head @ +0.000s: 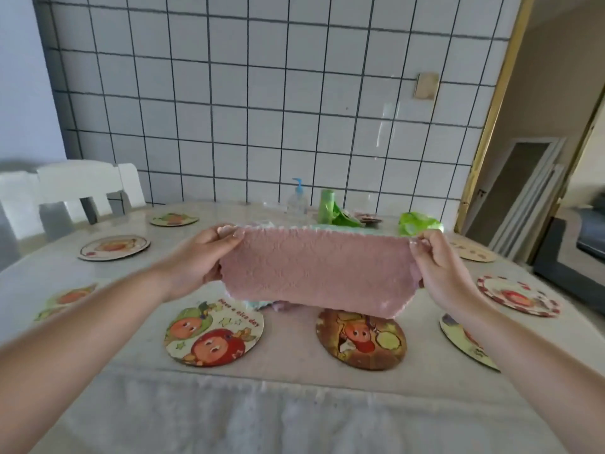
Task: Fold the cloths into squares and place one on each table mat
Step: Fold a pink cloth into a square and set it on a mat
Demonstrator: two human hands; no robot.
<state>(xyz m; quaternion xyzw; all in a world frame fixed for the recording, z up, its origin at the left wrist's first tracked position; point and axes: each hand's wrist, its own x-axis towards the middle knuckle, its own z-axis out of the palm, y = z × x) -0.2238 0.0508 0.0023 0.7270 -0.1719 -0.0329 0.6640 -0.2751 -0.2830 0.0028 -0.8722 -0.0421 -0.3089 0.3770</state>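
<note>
Far-left mats: three round table mats along the left of the surface (pixel 294 371), e.g. (pixel 114 247); all bare, no cloth on any.
Left hand (pixel 203 257): my fingers pinch the pink cloth (pixel 319 273) at its upper left corner.
Pink cloth: held up in the air between both hands, stretched wide, hanging down; looks folded once, I judge, not yet a square.
Cloth pile (pixel 271 304): a little of it shows on the surface behind the hanging cloth; count unclear.
Near mats: cartoon mat (pixel 214 332) and brown mat (pixel 360 339), both bare.
Right hand (pixel 438 267): clamped on the upper right corner.
Right mats: red-rimmed mat (pixel 519 296) bare.
Progress: none placed yet; first fold in hand.
</note>
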